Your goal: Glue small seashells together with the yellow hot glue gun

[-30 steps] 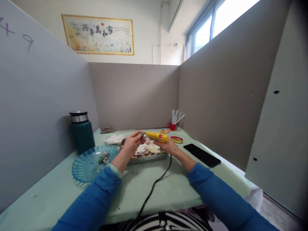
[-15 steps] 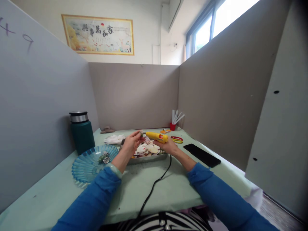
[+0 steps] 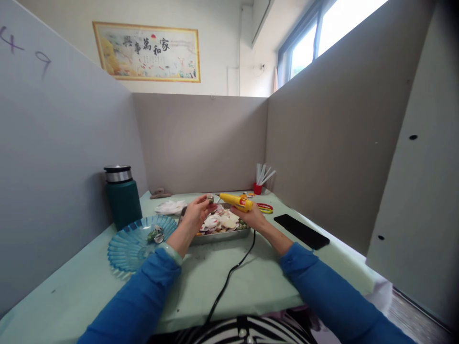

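My right hand (image 3: 251, 215) is closed around a yellow glue gun (image 3: 235, 201), its nozzle pointing left. A black cord (image 3: 229, 274) runs from it down to the table's front edge. Between the fingertips of my left hand (image 3: 196, 213) is a small shell piece (image 3: 210, 198), greenish and brownish, too small to make out fully. A narrow gap separates the nozzle from this piece. Below both hands lies a metal tray (image 3: 218, 237) heaped with pale and spotted shells (image 3: 218, 222). At the left, a blue fluted glass plate (image 3: 122, 248) bears a small cluster of shells (image 3: 155, 234).
A teal bottle (image 3: 123, 203) stands behind the plate, near crumpled white tissue (image 3: 170, 207). At right lie a black phone (image 3: 301, 231) and red-and-yellow scissor handles (image 3: 265, 208). A red cup (image 3: 257, 188) holds white sticks. Grey partitions (image 3: 201, 143) enclose the table.
The glue gun has drawn slightly right, away from the piece in my left hand. My left fingers have turned the piece a little, so more of it shows.
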Action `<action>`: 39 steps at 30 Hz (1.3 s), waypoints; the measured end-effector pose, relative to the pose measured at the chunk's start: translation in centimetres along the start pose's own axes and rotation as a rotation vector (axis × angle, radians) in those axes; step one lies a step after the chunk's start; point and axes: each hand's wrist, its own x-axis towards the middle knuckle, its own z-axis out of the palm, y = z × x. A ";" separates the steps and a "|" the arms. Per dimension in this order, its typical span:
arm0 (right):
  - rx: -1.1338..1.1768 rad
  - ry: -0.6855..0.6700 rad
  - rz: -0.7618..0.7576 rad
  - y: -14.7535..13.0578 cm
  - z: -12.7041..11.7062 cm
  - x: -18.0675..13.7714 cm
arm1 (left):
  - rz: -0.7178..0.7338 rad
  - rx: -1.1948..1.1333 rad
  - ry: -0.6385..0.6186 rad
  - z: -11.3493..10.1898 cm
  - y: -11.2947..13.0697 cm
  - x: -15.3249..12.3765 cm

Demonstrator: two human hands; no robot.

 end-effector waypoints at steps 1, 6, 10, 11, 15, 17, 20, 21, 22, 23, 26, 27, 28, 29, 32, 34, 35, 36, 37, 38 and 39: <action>-0.003 0.005 0.000 0.1 0.0 0.0 | 0.003 0.004 -0.004 0.0 0.0 -0.1; 0.002 0.016 0.015 0.2 0.1 0.0 | 0.030 0.022 -0.057 0.0 0.1 -0.2; -0.016 0.026 -0.013 0.3 0.1 0.1 | 0.042 0.024 -0.090 -0.2 -0.1 -0.1; -0.022 0.027 -0.019 0.4 0.1 0.1 | 0.044 0.023 -0.091 -0.2 -0.2 0.0; -0.025 0.027 -0.025 0.6 0.1 0.2 | 0.046 0.019 -0.086 -0.2 -0.2 -0.1; -0.020 0.028 -0.031 0.6 0.1 0.2 | 0.043 0.014 -0.074 -0.1 -0.2 -0.2; -0.015 0.038 -0.031 0.7 0.1 0.3 | 0.038 0.007 -0.058 0.0 -0.2 -0.2; -0.013 0.042 -0.030 0.7 0.1 0.3 | 0.035 0.009 -0.054 0.0 -0.2 -0.2; -0.010 0.043 -0.029 0.8 0.2 0.3 | 0.031 0.013 -0.050 0.0 -0.2 -0.2; -0.007 0.045 -0.030 0.8 0.2 0.3 | 0.026 0.019 -0.045 0.1 -0.2 -0.2; 0.004 0.047 -0.031 0.9 0.3 0.3 | -0.003 0.048 -0.028 0.3 -0.1 -0.4; 0.012 0.047 -0.028 0.9 0.3 0.4 | -0.019 0.062 -0.018 0.5 0.1 -0.6; 0.020 0.047 -0.025 0.9 0.4 0.4 | -0.044 0.082 -0.008 0.7 0.4 -0.9; 0.031 0.046 -0.020 1.0 0.4 0.4 | -0.072 0.109 0.004 0.8 0.7 -1.2; 0.038 0.042 -0.018 1.2 0.5 0.5 | -0.149 0.236 -0.013 0.9 2.7 -2.5; 0.022 0.043 -0.020 1.4 0.6 0.5 | -0.108 0.398 -0.066 0.2 4.8 -3.4; 0.013 0.044 -0.018 1.5 0.6 0.5 | -0.060 0.488 -0.070 -0.5 6.0 -3.7; 0.007 0.044 -0.014 1.6 0.7 0.5 | -0.012 0.570 -0.073 -1.4 7.2 -3.9; 0.003 0.045 -0.009 1.7 0.7 0.6 | 0.027 0.652 -0.060 -2.5 8.5 -4.0; 0.001 0.045 -0.004 1.8 0.7 0.6 | 0.064 0.742 -0.023 -3.8 9.6 -3.9; 0.002 0.043 -0.003 1.9 0.7 0.5 | 0.093 0.834 0.037 -5.3 10.7 -3.7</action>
